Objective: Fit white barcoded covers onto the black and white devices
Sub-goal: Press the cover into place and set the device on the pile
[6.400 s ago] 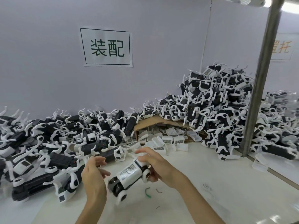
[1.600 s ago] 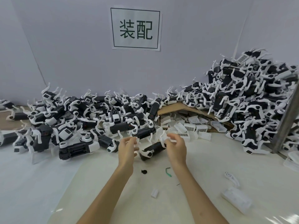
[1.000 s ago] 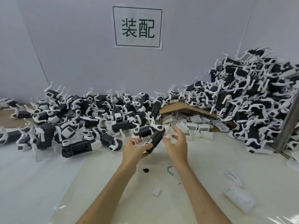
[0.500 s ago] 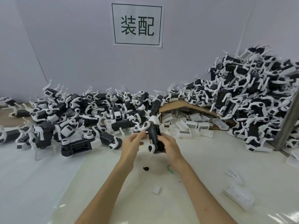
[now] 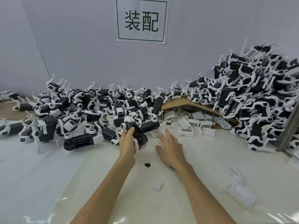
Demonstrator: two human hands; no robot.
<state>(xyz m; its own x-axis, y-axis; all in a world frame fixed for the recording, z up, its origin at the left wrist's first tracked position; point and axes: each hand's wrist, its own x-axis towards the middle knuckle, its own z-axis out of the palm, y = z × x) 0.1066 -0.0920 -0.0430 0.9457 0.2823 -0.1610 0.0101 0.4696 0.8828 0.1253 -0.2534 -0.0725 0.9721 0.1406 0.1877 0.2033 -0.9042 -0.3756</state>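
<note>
From the head camera, your left hand [image 5: 127, 143] grips 1 black and white device [image 5: 138, 132], fingers curled round its body. It holds it just above the desk [image 5: 210, 159], in front of the left heap [image 5: 77, 113]. The dark face turned up at you carries no cover.

Your right hand [image 5: 169, 145] is empty, fingers spread. It hovers just short of the white barcoded covers [image 5: 192, 122] spilling from the tipped cardboard box [image 5: 182, 103].

By my judgement this unit is at its very start, with its cover neither picked nor fitted. 2 heaps remain, and the right heap [image 5: 252, 97] shows a few barcodes. You cannot tell from here how many units are finished, but plenty looks left.
</note>
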